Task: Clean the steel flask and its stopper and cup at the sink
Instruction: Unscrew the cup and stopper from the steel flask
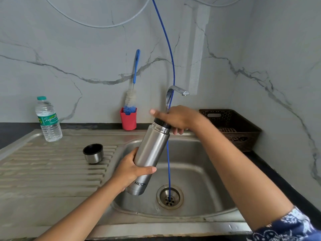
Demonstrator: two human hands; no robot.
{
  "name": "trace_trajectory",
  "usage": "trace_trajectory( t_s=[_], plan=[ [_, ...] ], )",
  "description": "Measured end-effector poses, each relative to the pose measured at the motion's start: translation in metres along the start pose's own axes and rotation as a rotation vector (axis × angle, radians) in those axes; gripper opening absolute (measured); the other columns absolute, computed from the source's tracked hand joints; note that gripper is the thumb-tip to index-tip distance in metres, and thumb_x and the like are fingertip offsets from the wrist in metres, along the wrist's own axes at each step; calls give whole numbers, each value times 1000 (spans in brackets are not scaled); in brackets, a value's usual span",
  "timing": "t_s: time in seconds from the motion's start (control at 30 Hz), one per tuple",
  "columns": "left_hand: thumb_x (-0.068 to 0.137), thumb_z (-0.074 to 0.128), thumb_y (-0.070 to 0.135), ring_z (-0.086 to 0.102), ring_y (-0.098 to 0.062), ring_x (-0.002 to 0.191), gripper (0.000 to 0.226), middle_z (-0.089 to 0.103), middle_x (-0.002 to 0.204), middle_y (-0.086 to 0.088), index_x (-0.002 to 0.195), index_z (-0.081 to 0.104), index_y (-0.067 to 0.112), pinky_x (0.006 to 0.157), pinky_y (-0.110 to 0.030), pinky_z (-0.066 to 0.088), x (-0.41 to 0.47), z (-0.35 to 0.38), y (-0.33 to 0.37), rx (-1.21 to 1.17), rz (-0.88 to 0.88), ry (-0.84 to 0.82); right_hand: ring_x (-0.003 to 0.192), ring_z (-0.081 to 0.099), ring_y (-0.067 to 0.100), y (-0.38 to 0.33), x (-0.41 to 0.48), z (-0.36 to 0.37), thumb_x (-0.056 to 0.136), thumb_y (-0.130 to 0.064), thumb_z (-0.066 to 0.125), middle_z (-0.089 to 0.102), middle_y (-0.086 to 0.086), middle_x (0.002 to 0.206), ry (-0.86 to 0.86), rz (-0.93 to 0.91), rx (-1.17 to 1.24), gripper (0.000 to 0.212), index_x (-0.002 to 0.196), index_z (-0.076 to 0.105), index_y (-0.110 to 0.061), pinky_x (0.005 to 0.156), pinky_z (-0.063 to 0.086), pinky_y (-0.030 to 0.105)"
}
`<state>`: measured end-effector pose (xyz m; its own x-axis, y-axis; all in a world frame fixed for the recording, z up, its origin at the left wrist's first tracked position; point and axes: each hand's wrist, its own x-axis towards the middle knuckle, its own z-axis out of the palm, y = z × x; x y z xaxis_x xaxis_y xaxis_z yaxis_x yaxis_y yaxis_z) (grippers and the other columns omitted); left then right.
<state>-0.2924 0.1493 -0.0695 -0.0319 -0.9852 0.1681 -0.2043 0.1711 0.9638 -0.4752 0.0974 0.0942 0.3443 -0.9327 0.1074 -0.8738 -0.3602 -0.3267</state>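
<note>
Left hand (132, 169) grips flask (151, 146); right hand (178, 119): stopper (159, 121), seemingly

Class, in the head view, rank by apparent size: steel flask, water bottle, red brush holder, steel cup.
1. steel flask
2. water bottle
3. red brush holder and steel cup: about alike, the holder farther away, so unranked.
</note>
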Motion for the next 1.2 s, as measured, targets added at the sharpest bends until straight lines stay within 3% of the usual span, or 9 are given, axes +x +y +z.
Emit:
trace_trajectory(
  t_s=[0.13,0.3,0.43,0.53,0.6,0.7,0.93,1.07,1.2],
  plan=[
    [36,88,42,69,-13,92,79,72,101,4,109,58,40,81,-33,55,1,-4,-2,22,14,0,63,53,20,0,8,15,82,-77,35,54,4,64,139,-101,-130,72,63,45,-9,58,37,33],
    [38,87,44,68,-13,95,81,70,104,3,112,57,38,83,-33,55,-1,-8,-2,71,19,-49,92,58,3,27,6,-14,87,-47,60,62,-11,107,-344,-364,248,35,117,54,-30,78,47,28],
    [37,87,46,68,-13,94,81,70,103,4,112,57,37,83,-34,55,-1,-7,-4,88,-2,-65,117,54,17,37,7,-29,82,-35,70,51,-6,131,-505,-307,266,65,137,37,-42,99,47,40],
    [36,87,45,68,-11,93,80,70,103,5,110,56,39,82,-31,55,-1,-6,-4,81,2,-40,98,66,21,28,0,-32,84,-51,63,58,1,120,-393,-138,328,64,136,44,-19,80,57,35],
    [36,86,45,68,-10,92,79,70,102,6,109,56,40,80,-29,54,-2,-5,-4,85,5,-28,69,69,19,16,-2,-22,80,-69,53,69,9,96,-253,-40,193,71,112,61,-6,60,56,28],
    [36,86,46,68,-9,91,80,70,102,6,109,54,42,76,-25,53,-3,-7,-3,87,4,-38,47,62,14,5,4,-2,75,-74,54,66,7,61,-107,-90,21,73,81,65,-1,54,50,24],
    [31,89,50,67,-13,96,89,69,107,3,112,54,40,80,-29,53,-4,-10,-3,80,11,-54,95,65,24,26,14,-9,83,-41,69,65,6,106,-334,-270,332,40,111,61,-14,83,57,34],
    [27,90,58,67,-15,97,95,70,106,3,113,57,36,85,-35,55,-3,-10,-6,94,-6,-73,114,58,24,33,18,-16,75,-36,74,59,5,125,-489,-326,322,54,125,55,-27,101,46,43],
    [36,87,48,67,-15,96,84,69,105,2,113,56,36,87,-38,55,-4,-8,-8,108,-14,-59,109,62,22,19,10,-32,82,-46,68,56,1,127,-503,-161,253,62,134,49,-19,89,55,36]
  ],
)
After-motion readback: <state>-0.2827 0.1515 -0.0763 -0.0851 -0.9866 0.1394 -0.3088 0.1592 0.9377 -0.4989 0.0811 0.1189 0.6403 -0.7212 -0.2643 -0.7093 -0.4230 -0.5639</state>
